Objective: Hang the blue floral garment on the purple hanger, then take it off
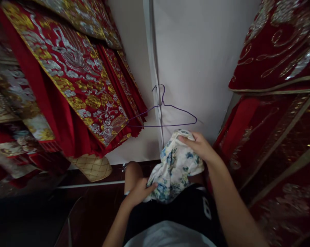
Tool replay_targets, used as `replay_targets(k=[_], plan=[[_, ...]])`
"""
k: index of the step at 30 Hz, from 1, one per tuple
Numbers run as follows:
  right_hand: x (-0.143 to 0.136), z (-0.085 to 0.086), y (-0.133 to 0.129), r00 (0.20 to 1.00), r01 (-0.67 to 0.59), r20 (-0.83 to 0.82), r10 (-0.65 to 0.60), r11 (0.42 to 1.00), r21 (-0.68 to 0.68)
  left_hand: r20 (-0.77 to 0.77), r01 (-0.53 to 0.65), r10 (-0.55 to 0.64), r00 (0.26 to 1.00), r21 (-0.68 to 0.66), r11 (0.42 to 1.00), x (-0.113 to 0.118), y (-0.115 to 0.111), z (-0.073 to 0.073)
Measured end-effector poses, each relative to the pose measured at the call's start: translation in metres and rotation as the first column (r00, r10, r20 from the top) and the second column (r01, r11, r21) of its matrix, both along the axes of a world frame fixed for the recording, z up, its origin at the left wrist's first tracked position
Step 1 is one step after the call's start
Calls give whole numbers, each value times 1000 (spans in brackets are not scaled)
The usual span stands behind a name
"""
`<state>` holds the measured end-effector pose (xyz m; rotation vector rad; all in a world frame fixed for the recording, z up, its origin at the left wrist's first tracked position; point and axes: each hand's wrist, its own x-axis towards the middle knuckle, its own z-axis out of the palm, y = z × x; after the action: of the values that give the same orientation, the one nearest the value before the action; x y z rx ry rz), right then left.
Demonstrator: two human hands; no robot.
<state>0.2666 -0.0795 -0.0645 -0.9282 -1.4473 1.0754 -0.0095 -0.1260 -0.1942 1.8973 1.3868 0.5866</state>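
Note:
A white cloth with blue and green flowers is bunched above my lap, held between both hands. My left hand grips its lower left part, thumb on top of the fabric. My right hand pinches its upper right edge, with the fingers partly hidden behind the cloth. Just beyond the cloth, a thin purple wire hanger is against the pale wall, with nothing on it.
Red garments with gold and silver embroidery hang at the left. More red embroidered garments hang at the right. A pale wall with a vertical strip stands ahead.

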Motion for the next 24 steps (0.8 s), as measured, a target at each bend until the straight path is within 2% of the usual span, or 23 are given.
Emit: replay_targets(k=[1,3,5,7,9,11,14,17,19,22,24], plan=[[3,8,9,999,3,50,-7,997,77,-68,-39,43,997,64,997,-10,5,3],[5,17,30,989,-26,150,-6,978,207,-166,-35,69,984,195,980,-30,14,19],[3,19,54,982,-28,185,-31,951,308,-237,30,52,970,330,944,-47,24,41],[-3,14,81,987,28,139,-84,932,360,-265,71,60,962,459,886,-60,33,65],[-12,6,108,985,114,77,-152,925,363,-256,71,86,963,546,835,-68,41,83],[-21,-4,133,975,171,83,-207,933,316,-243,69,91,966,578,813,-72,50,96],[-31,-21,158,966,161,165,-199,963,217,-228,40,126,965,608,793,-74,63,109],[-31,-36,166,972,96,193,-133,978,186,-172,-34,183,968,630,776,-75,72,119],[-24,-43,163,970,57,220,-100,979,194,-173,-51,187,967,588,807,-77,74,123],[-5,-46,150,950,48,297,-101,982,181,-249,-91,247,936,507,857,-79,73,125],[9,-44,139,944,54,315,-98,988,145,-233,-163,319,918,512,843,-78,71,123]])
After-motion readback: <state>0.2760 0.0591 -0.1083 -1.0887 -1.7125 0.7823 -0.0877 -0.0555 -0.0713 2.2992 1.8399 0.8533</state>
